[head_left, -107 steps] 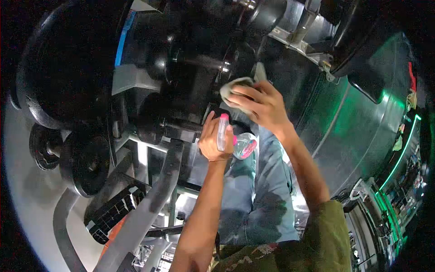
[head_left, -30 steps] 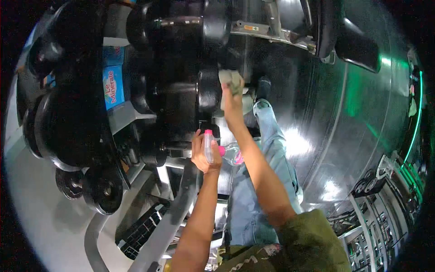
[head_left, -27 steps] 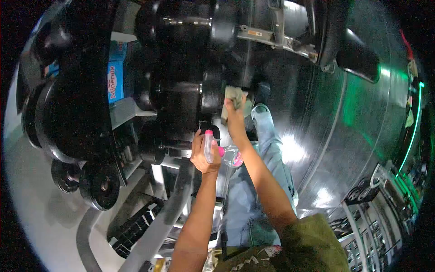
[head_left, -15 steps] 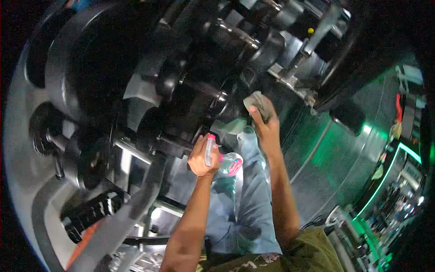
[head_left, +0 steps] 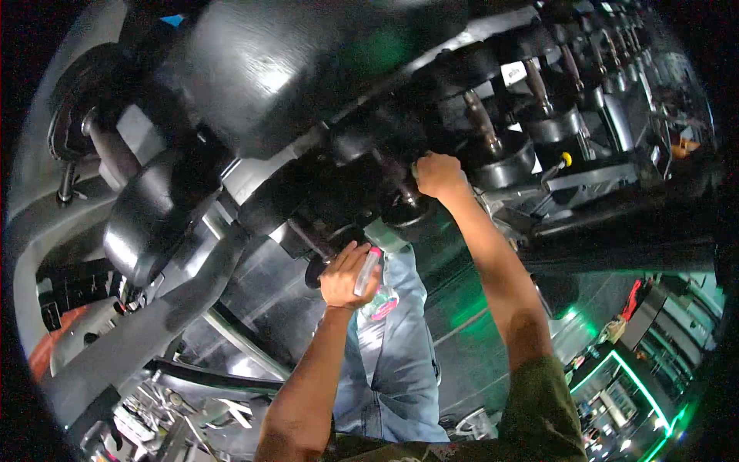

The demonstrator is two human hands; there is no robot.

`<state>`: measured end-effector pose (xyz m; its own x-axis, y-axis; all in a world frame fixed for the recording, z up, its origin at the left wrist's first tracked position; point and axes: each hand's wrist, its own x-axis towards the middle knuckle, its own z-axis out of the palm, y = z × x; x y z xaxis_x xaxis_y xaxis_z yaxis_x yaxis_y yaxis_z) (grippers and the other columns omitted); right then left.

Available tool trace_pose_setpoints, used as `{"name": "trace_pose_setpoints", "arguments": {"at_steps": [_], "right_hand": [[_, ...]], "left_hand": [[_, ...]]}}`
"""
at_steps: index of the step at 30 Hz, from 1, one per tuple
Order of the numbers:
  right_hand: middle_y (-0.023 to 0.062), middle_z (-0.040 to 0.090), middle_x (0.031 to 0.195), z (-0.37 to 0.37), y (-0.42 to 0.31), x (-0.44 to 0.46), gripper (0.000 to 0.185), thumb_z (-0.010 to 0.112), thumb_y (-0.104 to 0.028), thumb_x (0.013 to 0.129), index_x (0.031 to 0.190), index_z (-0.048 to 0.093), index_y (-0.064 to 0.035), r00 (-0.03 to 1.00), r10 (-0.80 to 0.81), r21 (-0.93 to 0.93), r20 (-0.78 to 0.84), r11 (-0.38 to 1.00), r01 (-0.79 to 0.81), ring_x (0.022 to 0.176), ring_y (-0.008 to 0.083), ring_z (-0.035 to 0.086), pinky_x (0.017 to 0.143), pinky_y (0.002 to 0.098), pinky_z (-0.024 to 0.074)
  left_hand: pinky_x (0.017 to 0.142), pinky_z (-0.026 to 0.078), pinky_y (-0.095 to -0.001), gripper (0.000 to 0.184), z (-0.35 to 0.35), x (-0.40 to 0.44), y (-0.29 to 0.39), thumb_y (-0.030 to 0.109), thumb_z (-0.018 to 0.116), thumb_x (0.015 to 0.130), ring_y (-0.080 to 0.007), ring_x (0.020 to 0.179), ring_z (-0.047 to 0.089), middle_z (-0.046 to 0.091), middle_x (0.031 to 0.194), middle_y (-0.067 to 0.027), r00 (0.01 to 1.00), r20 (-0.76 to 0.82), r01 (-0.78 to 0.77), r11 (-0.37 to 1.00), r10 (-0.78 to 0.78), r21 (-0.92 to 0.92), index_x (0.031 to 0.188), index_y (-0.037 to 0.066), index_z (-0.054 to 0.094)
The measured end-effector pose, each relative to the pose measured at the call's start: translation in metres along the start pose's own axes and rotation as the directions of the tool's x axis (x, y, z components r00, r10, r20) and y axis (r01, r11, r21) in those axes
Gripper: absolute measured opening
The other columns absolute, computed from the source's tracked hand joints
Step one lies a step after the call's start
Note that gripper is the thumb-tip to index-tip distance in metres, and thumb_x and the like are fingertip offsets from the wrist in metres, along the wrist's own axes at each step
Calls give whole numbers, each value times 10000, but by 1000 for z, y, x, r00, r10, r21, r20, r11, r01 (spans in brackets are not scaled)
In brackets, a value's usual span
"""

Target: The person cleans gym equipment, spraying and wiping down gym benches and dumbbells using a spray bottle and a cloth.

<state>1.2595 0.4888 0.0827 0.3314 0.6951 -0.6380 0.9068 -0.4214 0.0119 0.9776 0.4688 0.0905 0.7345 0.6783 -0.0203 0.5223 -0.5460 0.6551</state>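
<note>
Dumbbells (head_left: 499, 165) crowd ahead, a grey frame (head_left: 169, 323) at left. The left hand (head_left: 345, 283) wraps its fingers around a bottle (head_left: 383, 306); the right hand (head_left: 441, 176) has moved among the dumbbells, cloth now hidden, finger grip unclear.

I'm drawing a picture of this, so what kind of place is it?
Probably a gym: there's a long row of dumbbells with metal handles, and a sturdy grey frame stands beside them.
</note>
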Motion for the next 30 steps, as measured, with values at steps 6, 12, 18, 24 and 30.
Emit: {"name": "trace_pose_setpoints", "arguments": {"at_steps": [6, 12, 18, 24, 30], "right_hand": [[162, 706, 939, 18, 8, 26, 239, 596, -235, 785, 911, 714, -71, 992, -115, 15, -54, 993, 116, 866, 339, 691, 745, 423, 561], [159, 701, 968, -25, 27, -33, 334, 685, -343, 794, 938, 708, -43, 991, -130, 93, 16, 987, 128, 913, 338, 674, 782, 448, 551], [155, 672, 1095, 5, 27, 4, 406, 688, -374, 803, 992, 689, -14, 985, -173, 77, 10, 982, 172, 999, 336, 650, 826, 454, 535], [160, 689, 950, 29, 20, 10, 280, 653, -315, 779, 874, 705, -57, 955, -224, -50, -195, 975, 218, 852, 329, 683, 786, 431, 541], [159, 670, 1060, 0, 13, -43, 308, 633, -342, 814, 932, 703, -67, 947, -204, -1, -247, 978, 210, 947, 324, 655, 878, 442, 498]], "left_hand": [[868, 548, -358, 237, -5, 0, 4, 244, 645, 767, -240, 1080, 645, 690, 1137, -7, 998, 61, 31, 998, -34, 55, 954, 122, 725], [868, 549, -342, 258, -2, -3, 0, 274, 657, 760, -204, 1098, 635, 678, 1165, 34, 998, 56, 37, 996, -42, 76, 973, 142, 720], [889, 540, -346, 258, -1, -4, 1, 256, 639, 767, -238, 1097, 634, 686, 1153, -14, 995, 76, 57, 996, -62, 65, 978, 134, 721], [884, 542, -349, 256, -4, -2, 2, 240, 636, 751, -254, 1047, 655, 700, 1104, -34, 999, 30, 25, 999, -26, 32, 964, 127, 724], [869, 547, -359, 266, -2, -3, 2, 263, 652, 745, -280, 997, 669, 707, 1068, -50, 999, -2, 48, 999, -48, 10, 956, 119, 725]]}}
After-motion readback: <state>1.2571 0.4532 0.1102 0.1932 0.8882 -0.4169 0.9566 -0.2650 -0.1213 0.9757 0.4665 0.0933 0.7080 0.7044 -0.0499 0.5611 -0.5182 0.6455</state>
